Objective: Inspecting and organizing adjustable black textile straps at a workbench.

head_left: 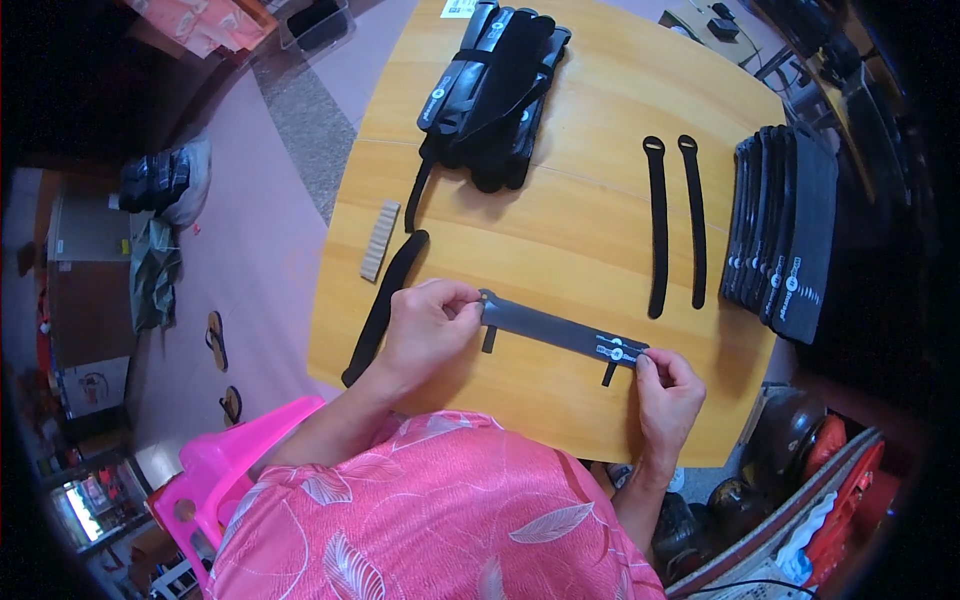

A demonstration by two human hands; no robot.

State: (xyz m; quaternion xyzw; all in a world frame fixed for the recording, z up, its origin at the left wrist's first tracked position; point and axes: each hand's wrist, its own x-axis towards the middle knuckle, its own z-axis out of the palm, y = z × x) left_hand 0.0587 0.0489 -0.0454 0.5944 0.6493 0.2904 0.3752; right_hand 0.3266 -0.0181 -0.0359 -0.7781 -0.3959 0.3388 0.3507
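A long flat dark-grey strip with white print near one end is stretched between my hands over the table's near side. My left hand pinches its left end, and my right hand pinches its right end between thumb and fingers. Below its lower edge show two short black tabs, one near each end; whether they are attached to it I cannot tell. Beside my left forearm lies a curved black fabric band. Two black straps with looped ends lie side by side beyond my right hand.
A strapped bundle of black printed bands lies at the table's far left. Several flat dark printed pieces are stacked at the right edge. A small ridged grey-beige block sits near the left edge. A pink plastic chair stands lower left.
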